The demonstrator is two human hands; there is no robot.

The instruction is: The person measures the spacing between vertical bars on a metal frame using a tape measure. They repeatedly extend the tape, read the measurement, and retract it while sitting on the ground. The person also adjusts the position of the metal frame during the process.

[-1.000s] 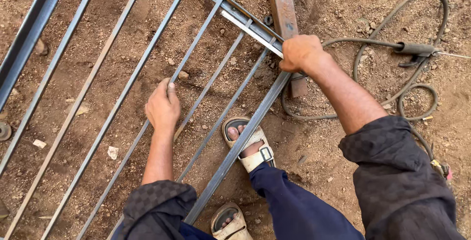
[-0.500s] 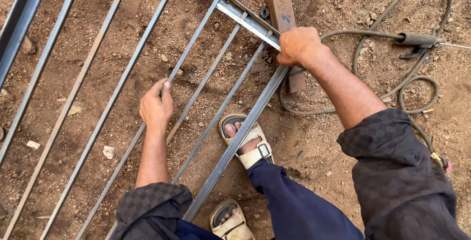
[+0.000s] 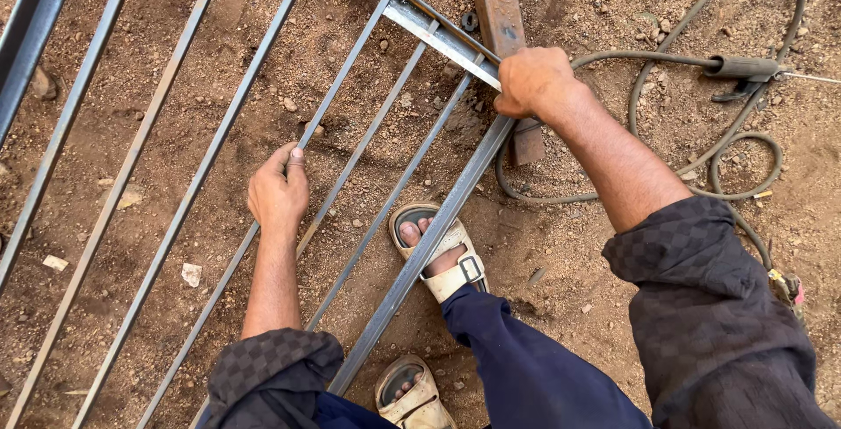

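While the metal grille (image 3: 201, 166) is lying flat on the dirt ground (image 3: 219, 35), the left hand (image 3: 279, 192) is resting on one of its thin bars (image 3: 337, 74), with the fingers (image 3: 294, 159) curling loosely around that bar near the middle of the scene. The right hand (image 3: 536, 81) is sitting farther away and to the right, its fingers folding down over the corner where the flat frame strip (image 3: 420, 249) is meeting the far cross strip (image 3: 412, 17); how tightly they are gripping cannot be told, since the back of the hand is hiding them. A rusty flat bar (image 3: 496, 0) is lying just beyond that hand, partly under it. A sandalled foot (image 3: 442, 254) is pressing against the frame strip on the near side, and a second sandal (image 3: 412, 394) is showing at the near edge. To the right, a thick cable (image 3: 692, 30) is looping over the dirt, well apart from the grille
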